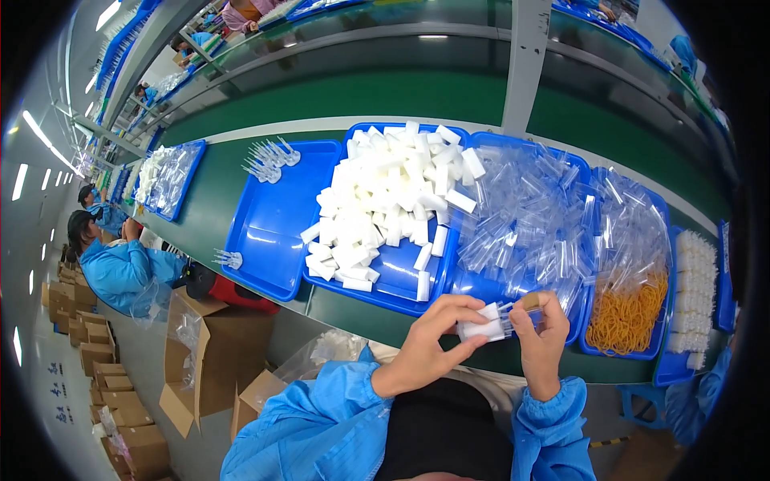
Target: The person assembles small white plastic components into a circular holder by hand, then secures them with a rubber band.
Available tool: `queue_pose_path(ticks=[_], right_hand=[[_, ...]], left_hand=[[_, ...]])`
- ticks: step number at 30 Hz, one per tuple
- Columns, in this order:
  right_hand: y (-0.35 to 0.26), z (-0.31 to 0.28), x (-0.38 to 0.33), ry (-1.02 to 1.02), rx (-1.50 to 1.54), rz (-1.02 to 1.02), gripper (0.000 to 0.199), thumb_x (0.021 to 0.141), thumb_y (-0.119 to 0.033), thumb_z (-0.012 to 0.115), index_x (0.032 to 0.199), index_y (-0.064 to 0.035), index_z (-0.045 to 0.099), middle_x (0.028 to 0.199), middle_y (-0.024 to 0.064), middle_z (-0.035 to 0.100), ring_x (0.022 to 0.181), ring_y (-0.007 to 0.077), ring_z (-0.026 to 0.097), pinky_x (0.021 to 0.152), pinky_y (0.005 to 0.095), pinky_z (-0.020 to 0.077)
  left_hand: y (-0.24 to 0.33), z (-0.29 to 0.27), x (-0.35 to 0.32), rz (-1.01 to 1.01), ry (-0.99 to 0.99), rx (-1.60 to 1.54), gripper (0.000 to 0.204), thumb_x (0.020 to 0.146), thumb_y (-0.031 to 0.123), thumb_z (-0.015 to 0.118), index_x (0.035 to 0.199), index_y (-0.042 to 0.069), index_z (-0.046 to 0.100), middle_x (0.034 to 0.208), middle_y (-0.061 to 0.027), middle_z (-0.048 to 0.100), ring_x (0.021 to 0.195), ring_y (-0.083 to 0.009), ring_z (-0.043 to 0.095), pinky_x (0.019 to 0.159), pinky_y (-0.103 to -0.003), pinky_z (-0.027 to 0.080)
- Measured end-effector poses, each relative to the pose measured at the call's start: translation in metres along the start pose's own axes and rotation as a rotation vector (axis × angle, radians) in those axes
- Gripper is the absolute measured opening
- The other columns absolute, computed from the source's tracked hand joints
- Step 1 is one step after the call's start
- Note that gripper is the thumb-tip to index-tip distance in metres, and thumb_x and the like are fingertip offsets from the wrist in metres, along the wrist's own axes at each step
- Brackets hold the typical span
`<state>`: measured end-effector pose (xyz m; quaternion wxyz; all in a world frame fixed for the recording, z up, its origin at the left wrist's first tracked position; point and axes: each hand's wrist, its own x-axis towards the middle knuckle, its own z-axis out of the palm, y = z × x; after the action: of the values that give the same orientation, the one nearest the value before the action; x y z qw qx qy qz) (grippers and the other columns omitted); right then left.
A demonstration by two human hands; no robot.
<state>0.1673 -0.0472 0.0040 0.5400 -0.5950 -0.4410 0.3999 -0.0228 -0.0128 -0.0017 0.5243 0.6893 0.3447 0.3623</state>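
Note:
My left hand [429, 345] is closed around a small bundle of white blocks [483, 322] between thumb and fingers, above the tray's front edge. Thin clear prongs [505, 313] stick out of the bundle's right side. My right hand [541, 341] is closed in a pinch at the ends of these prongs; its fingertips partly hide them. Just beyond my hands, a blue tray holds a pile of clear plastic sleeves [521, 216]. Left of it, white blocks [385, 184] are heaped in another blue tray [393, 280].
A blue tray [277, 216] at the left holds a few clear pronged pieces [273, 159]. To the right lie orange rubber bands [627, 317] and rows of white bundles [691, 289]. A grey post [525, 72] rises behind the trays. Cardboard boxes [212, 353] and a co-worker [120, 260] are at the left.

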Motion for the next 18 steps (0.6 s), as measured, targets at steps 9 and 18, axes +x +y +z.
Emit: queue_pose_path(ticks=[9, 18], right_hand=[[-0.006, -0.002, 0.015, -0.101, 0.149, 0.047, 0.021, 0.093, -0.011, 0.066, 0.109, 0.0003, 0.061, 0.103, 0.0071, 0.063, 0.097, 0.0133, 0.059, 0.086, 0.0273, 0.0461], [0.002, -0.006, 0.007, -0.050, 0.161, 0.074, 0.022, 0.089, -0.010, 0.070, 0.111, -0.0033, 0.068, 0.100, 0.0056, 0.068, 0.092, 0.0136, 0.063, 0.086, 0.0277, 0.0483]], left_hand=[[-0.003, -0.007, 0.007, -0.159, 0.145, -0.299, 0.028, 0.086, -0.010, 0.067, 0.112, -0.001, 0.062, 0.126, -0.0111, 0.052, 0.115, -0.0198, 0.058, 0.087, -0.028, 0.057], [-0.006, -0.001, 0.005, -0.141, 0.100, -0.230, 0.026, 0.086, -0.008, 0.068, 0.112, -0.002, 0.063, 0.127, -0.0129, 0.051, 0.112, -0.0202, 0.060, 0.086, -0.030, 0.058]])
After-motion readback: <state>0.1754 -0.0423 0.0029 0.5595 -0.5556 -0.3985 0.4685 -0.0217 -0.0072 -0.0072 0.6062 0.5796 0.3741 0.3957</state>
